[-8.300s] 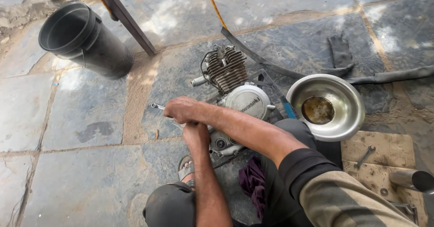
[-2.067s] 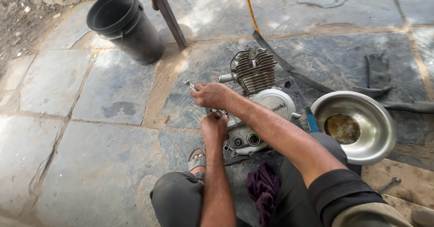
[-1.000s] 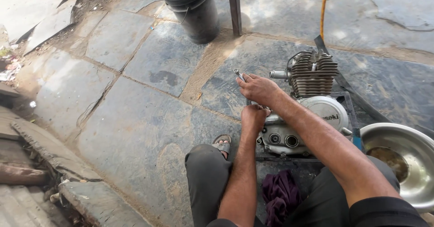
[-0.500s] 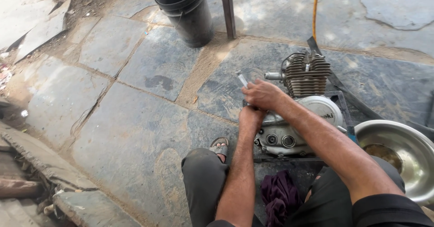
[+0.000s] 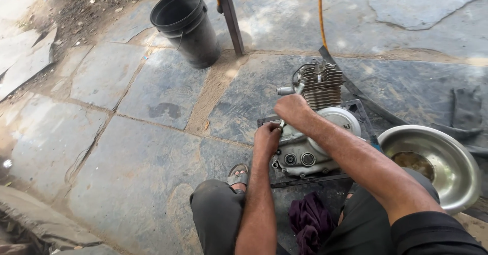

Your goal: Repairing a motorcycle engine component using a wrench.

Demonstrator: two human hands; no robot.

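Single head-worn view, looking steeply down and forward from above the seated person; near range over both forearms and the engine [image 5: 315, 128] at centre, stone floor [image 5: 117, 148] extending toward the bucket [image 5: 185, 26] beyond.

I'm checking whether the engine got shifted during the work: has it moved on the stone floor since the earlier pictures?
No. The engine keeps its place beside the steel bowl, below the black bucket.

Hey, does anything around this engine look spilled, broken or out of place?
Nothing looks spilled or broken. The engine sits upright on the stone floor, both hands at its left side: the left hand and right hand around a small metal tool. The steel bowl holds brownish residue, contained. The bucket stands upright.
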